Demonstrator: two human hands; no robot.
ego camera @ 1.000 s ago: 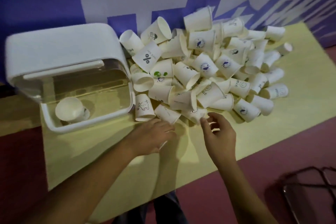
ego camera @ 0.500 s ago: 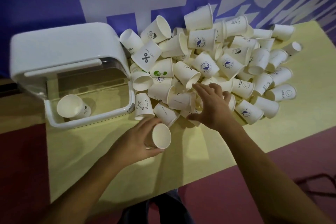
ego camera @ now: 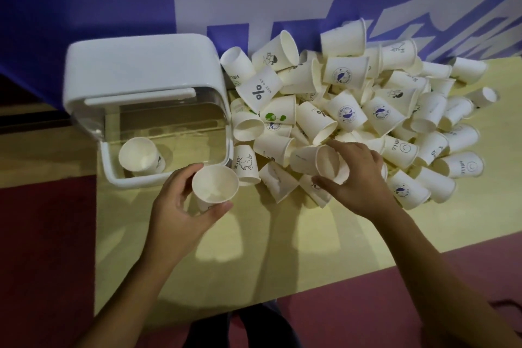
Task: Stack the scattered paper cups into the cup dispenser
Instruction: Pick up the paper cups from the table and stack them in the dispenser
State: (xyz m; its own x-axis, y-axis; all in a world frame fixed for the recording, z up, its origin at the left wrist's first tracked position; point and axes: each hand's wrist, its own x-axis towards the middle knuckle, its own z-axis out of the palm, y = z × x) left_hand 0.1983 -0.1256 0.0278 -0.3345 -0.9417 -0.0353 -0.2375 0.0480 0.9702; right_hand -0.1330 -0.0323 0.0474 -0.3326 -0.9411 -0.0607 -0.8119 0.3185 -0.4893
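1. My left grip is curled round an upright cup, just in front of the dispenser, where a lone cup stands.
2. My right grip holds a sideways cup at the near edge of the pile.
3. Pulling it free may roll neighbours off the tabletop; squeezing could crush its rim, spoiling the nesting.

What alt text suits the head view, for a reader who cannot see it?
The left hand holds a paper cup by the white dispenser, while the right hand grips another cup at the pile.
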